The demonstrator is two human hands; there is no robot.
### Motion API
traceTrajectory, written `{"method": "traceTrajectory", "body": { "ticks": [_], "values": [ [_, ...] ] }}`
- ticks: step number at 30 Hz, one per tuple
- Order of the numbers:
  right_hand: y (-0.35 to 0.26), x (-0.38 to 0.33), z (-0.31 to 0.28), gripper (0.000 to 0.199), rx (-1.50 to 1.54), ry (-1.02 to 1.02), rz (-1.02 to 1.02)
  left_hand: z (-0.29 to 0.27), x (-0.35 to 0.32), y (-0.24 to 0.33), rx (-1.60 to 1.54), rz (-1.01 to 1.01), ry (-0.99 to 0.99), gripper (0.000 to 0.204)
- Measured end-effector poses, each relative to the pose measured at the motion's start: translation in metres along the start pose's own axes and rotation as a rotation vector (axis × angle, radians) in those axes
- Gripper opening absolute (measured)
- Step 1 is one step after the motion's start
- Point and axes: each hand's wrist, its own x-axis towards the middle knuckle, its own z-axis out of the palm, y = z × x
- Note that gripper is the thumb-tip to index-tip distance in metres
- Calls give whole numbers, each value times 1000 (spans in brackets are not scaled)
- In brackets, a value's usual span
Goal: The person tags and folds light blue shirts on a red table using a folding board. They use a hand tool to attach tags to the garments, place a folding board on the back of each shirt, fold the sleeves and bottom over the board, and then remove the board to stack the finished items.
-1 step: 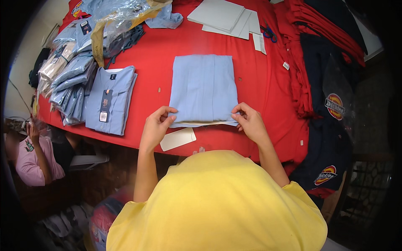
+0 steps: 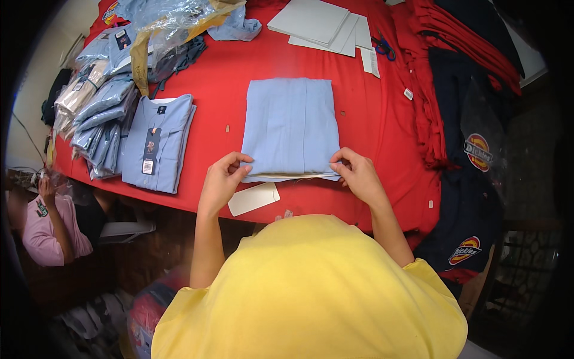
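Note:
A light blue shirt [image 2: 290, 128], folded into a flat rectangle, lies on the red-covered table [image 2: 215, 72] in front of me. My left hand [image 2: 226, 176] pinches its near left corner between thumb and fingers. At the near right corner, my right hand [image 2: 354, 169] grips the edge the same way. Between the two hands a thin pale layer shows along the near edge. A white card [image 2: 254, 199] lies by my left hand, close to the table's near edge.
Folded blue shirts with a dark tag [image 2: 150, 149] lie to the left, beside a pile of bagged garments [image 2: 104, 116]. White boards [image 2: 314, 24] and blue-handled scissors [image 2: 384, 46] are at the back. Dark garments [image 2: 460, 179] hang over the right side. A person in pink [image 2: 51, 233] is at the left.

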Motion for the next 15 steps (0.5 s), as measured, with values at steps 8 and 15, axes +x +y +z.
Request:
{"method": "traceTrajectory", "body": {
  "ticks": [8,15],
  "values": [
    [-2,47,54,11,-335,179,-714,9,9,15,392,-95,-51,24],
    [22,71,92,7,-63,107,-473,25,7,-4,341,-66,65,24]
  ]
}}
